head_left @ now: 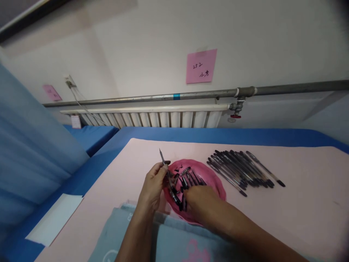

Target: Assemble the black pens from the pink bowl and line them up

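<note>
My left hand [153, 183] is closed in a pinch on a slim pen barrel [162, 156], its pointed tip upward, at the left rim of a pink plate [222, 193]. A dark patch shows at the fingertips; I cannot tell whether it is ink or a small part. My right hand [200, 200] reaches over the plate with curled fingers down among the loose pen parts, and what they grip is hidden. Several black caps and clear pen pieces [192, 177] lie in the plate. To its right, a row of capped black pens [237, 169] rests on the pink sheet.
The pink tabletop sheet [305, 203] covers a blue surface [272, 136]. A light blue printed cloth [174, 242] lies at the near edge. White paper [56, 218] and a blue curtain [32, 145] are at left. A radiator [163, 118] and pipe run behind.
</note>
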A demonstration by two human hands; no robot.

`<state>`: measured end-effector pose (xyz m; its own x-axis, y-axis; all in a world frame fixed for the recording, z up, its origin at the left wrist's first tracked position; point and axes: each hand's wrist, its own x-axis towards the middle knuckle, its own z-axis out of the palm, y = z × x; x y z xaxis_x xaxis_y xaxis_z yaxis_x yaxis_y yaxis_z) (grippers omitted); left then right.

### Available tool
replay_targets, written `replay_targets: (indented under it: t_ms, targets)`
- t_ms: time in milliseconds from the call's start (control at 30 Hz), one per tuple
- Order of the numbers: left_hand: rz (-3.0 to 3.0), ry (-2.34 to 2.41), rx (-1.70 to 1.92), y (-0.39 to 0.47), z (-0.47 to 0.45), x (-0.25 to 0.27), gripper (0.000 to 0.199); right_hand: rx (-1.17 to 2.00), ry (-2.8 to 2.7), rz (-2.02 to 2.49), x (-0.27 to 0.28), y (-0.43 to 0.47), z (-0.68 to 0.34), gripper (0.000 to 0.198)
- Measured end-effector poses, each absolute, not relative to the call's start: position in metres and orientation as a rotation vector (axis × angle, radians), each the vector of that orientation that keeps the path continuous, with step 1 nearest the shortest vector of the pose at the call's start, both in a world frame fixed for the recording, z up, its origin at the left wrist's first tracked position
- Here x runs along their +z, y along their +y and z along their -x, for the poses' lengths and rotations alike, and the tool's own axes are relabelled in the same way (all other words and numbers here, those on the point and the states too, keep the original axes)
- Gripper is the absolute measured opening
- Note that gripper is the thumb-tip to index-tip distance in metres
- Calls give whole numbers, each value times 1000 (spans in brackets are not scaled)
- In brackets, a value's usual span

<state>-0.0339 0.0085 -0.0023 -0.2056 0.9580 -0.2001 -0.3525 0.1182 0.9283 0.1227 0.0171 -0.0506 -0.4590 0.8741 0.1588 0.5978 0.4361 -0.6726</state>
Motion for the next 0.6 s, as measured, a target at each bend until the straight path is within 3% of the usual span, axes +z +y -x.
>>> replay_targets:
  t_ms: [167, 267, 600]
  targets:
    - [-658, 1106, 1405, 8, 37, 0, 42, 692, -2326, 1237, 3, 33, -134, 12]
    - [-638, 1065, 1420, 8, 38, 0, 43, 694, -2083, 1322, 24, 49, -142, 14]
    - [-551, 1037, 1534, 7, 38, 4, 41, 1113, -1809, 1157, 19, 39, -127, 13]
